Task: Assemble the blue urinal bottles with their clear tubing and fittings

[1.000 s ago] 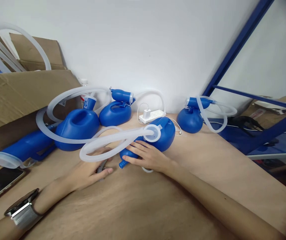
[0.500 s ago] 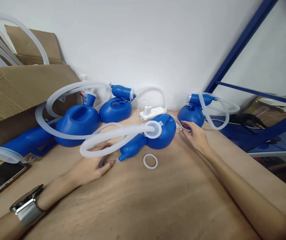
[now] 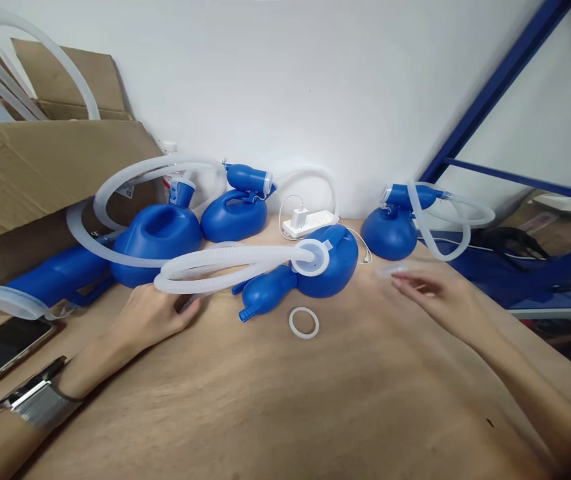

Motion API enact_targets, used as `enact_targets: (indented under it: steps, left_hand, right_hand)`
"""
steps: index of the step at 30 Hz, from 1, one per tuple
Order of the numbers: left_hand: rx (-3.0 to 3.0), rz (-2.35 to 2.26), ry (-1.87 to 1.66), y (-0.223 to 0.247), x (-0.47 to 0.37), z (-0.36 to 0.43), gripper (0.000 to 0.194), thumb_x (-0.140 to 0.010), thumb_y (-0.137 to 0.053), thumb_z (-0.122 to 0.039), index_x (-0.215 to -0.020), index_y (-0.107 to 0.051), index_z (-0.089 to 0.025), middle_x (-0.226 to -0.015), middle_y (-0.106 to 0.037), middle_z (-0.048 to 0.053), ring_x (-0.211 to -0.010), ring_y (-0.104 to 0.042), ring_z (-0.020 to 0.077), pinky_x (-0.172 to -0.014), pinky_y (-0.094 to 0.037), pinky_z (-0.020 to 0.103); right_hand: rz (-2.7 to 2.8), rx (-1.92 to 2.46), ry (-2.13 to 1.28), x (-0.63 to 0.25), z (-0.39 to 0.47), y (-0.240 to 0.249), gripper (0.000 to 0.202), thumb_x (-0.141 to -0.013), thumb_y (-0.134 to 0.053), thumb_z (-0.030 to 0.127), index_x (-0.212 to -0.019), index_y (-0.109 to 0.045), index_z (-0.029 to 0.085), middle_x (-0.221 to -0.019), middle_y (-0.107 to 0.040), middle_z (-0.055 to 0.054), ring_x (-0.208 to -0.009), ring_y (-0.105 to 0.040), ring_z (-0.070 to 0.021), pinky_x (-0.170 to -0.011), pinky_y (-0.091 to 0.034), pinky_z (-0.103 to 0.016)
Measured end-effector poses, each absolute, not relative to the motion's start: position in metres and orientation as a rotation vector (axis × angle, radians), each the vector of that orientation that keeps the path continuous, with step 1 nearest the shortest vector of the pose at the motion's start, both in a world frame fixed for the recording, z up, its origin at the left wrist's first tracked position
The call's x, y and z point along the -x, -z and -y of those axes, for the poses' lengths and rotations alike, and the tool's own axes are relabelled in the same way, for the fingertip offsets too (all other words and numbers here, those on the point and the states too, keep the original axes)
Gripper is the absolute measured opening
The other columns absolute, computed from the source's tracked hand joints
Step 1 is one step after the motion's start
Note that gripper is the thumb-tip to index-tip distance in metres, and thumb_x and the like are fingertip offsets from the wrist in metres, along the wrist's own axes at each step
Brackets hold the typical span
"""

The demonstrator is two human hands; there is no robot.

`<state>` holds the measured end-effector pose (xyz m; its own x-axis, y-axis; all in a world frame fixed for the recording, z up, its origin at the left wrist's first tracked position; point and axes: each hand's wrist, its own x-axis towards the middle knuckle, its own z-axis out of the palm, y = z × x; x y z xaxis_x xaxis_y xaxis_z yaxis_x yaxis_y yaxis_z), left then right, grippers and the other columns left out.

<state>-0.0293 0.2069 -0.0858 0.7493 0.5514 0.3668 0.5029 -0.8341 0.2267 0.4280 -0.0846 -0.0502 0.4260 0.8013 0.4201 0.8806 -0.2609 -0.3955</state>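
My left hand (image 3: 158, 315) rests low on the table by a looped white corrugated hose (image 3: 205, 283); the loop hides most of its fingers, and the thumb points right. Part of the hose coil touches or covers the knuckles. My right hand (image 3: 432, 293) pinches a small clear piece (image 3: 392, 270), smeared by motion, just above the table. Between the hands lies a blue plastic urinal bottle (image 3: 332, 273) with a white funnel-like cap (image 3: 311, 258) where the hose ends. A blue bulb-shaped spout part (image 3: 268, 291) lies against it. In front is a white ring (image 3: 304, 323), flat on the table.
More blue bottles with hoses stand behind: one at left (image 3: 158, 243), one at back (image 3: 235, 217), one at right (image 3: 390, 233). A cardboard box (image 3: 65, 153), a phone (image 3: 2, 350) and a blue tube-shaped container (image 3: 60, 277) are left. A power strip (image 3: 310, 223) sits by the wall.
My right hand has drawn back from the right-hand bottle, toward the right and front, with a small clear piece in its fingertips. My left hand has slid left; the hose loop has shifted slightly left.
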Motion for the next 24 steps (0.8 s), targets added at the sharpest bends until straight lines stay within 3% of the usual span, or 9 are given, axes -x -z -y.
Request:
enact_targets:
  steps: [2, 5, 7, 10, 13, 15, 17, 20, 24]
  left_hand:
    - [-2.857, -1.049, -0.609, 0.086, 0.031, -0.206, 0.037, -0.102, -0.052, -0.051, -0.118, -0.078, -0.029, -0.099, -0.082, 0.009, -0.084, -0.078, 0.0356, -0.059, -0.052, 0.038]
    - [-2.822, -1.128, -0.608, 0.087, 0.029, -0.203, 0.052, -0.099, -0.056, -0.058, -0.141, -0.068, -0.03, -0.117, -0.081, 0.011, -0.095, -0.079, 0.0399, -0.061, -0.055, 0.04]
    - [-2.801, -1.121, -0.672, 0.088, 0.025, -0.2, 0.069, -0.096, -0.059, -0.064, -0.153, -0.058, -0.025, -0.132, -0.077, 0.016, -0.107, -0.077, 0.0431, -0.07, -0.06, 0.045]
    - [-2.819, -1.005, -0.789, 0.092, 0.02, -0.195, 0.083, -0.096, -0.06, -0.066, -0.164, -0.042, -0.023, -0.149, -0.067, 0.019, -0.122, -0.073, 0.0442, -0.085, -0.064, 0.05]
    - [-2.86, -0.944, -0.891, 0.095, 0.016, -0.189, 0.084, -0.097, -0.06, -0.065, -0.167, -0.035, -0.027, -0.153, -0.063, 0.019, -0.122, -0.072, 0.0427, -0.088, -0.064, 0.051]
    - [-2.889, -0.932, -0.968, 0.096, 0.014, -0.186, 0.084, -0.098, -0.062, -0.064, -0.168, -0.033, -0.029, -0.154, -0.061, 0.019, -0.115, -0.075, 0.0409, -0.082, -0.065, 0.048]
    - [-2.937, -0.851, -1.031, 0.096, 0.01, -0.185, 0.083, -0.098, -0.063, -0.062, -0.167, -0.033, -0.028, -0.155, -0.058, 0.021, -0.117, -0.074, 0.0414, -0.081, -0.065, 0.047]
    - [-3.038, -0.631, -1.024, 0.094, 0.003, -0.189, 0.078, -0.1, -0.062, -0.054, -0.166, -0.035, -0.022, -0.154, -0.056, 0.024, -0.133, -0.065, 0.0448, -0.095, -0.063, 0.052]
    - [-3.058, -0.392, -0.853, 0.089, -0.014, -0.205, 0.055, -0.103, -0.054, -0.036, -0.156, -0.051, -0.022, -0.156, -0.057, 0.02, -0.137, -0.064, 0.0407, -0.108, -0.059, 0.058]
  right_hand:
    - [1.525, 2.046, -0.032, -0.405, 0.097, 0.047, 0.036, -0.101, -0.067, 0.059, -0.101, -0.086, 0.029, -0.107, -0.086, -0.008, -0.079, -0.081, -0.0283, -0.058, -0.066, -0.038]
    - [1.885, 1.863, -0.122, -0.381, 0.101, 0.049, 0.031, -0.106, -0.062, 0.049, -0.105, -0.086, 0.029, -0.104, -0.085, -0.008, -0.086, -0.082, -0.0275, -0.071, -0.069, -0.041]
    - [2.092, 1.757, -0.083, -0.373, 0.097, 0.051, 0.028, -0.105, -0.065, 0.045, -0.12, -0.083, 0.029, -0.105, -0.085, -0.008, -0.095, -0.082, -0.0293, -0.082, -0.069, -0.046]
    - [2.168, 1.668, 0.053, -0.369, 0.087, 0.046, 0.051, -0.104, -0.068, 0.045, -0.153, -0.064, 0.03, -0.109, -0.084, -0.008, -0.094, -0.082, -0.0293, -0.077, -0.068, -0.044]
    - [2.022, 1.612, 0.391, -0.363, 0.069, 0.029, 0.051, -0.107, -0.064, 0.034, -0.158, -0.057, 0.036, -0.114, -0.083, -0.006, -0.094, -0.081, -0.0279, -0.081, -0.066, -0.044]
    - [1.941, 1.612, 0.522, -0.359, 0.05, 0.014, 0.053, -0.106, -0.066, 0.031, -0.158, -0.056, 0.036, -0.126, -0.08, -0.009, -0.113, -0.077, -0.031, -0.099, -0.063, -0.05]
    - [2.034, 1.567, 0.497, -0.357, 0.027, 0.002, 0.063, -0.103, -0.072, 0.044, -0.161, -0.053, 0.033, -0.153, -0.066, -0.013, -0.143, -0.062, -0.0381, -0.118, -0.052, -0.061]
    - [2.242, 1.543, 0.301, -0.358, -0.004, -0.004, 0.071, -0.099, -0.074, 0.059, -0.161, -0.053, 0.034, -0.165, -0.056, -0.01, -0.161, -0.041, -0.041, -0.128, -0.037, -0.067]
    - [2.18, 1.536, 0.168, -0.352, -0.032, 0.009, 0.064, -0.101, -0.069, 0.062, -0.155, -0.058, 0.029, -0.146, -0.071, -0.011, -0.133, -0.069, -0.0343, -0.113, -0.055, -0.054]
